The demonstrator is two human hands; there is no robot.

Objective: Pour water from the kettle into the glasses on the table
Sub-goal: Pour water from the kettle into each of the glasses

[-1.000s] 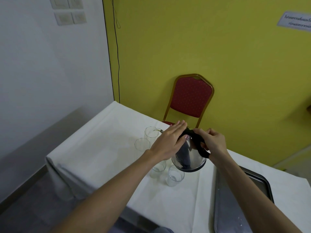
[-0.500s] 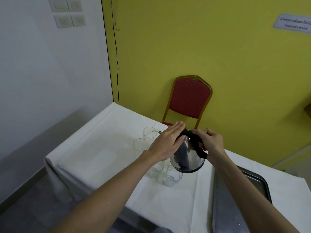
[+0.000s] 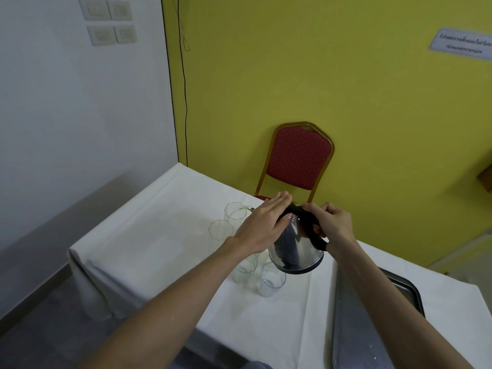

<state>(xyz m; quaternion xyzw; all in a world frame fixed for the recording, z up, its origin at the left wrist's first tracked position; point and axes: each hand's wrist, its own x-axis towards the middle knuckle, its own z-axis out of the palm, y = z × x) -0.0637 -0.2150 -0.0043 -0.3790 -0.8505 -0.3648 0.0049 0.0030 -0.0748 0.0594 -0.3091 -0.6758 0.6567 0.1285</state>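
A table (image 3: pixel 159 235) under a white cloth carries everything here. Four clear glasses stand on it. Two tall ones are left of the left hand (image 3: pixel 262 225): one (image 3: pixel 235 212) just beyond its knuckles, the other (image 3: pixel 220 230) nearer, beside the wrist. Two short ones sit below the hands: one (image 3: pixel 246 266) partly under the left wrist, the other (image 3: pixel 272 279) just to its right, in front of the kettle. A steel kettle (image 3: pixel 295 249) with a black handle is between the two hands, tilted toward the tall glasses. Under the right forearm lies a metal tray (image 3: pixel 404 291), near the table's right end.
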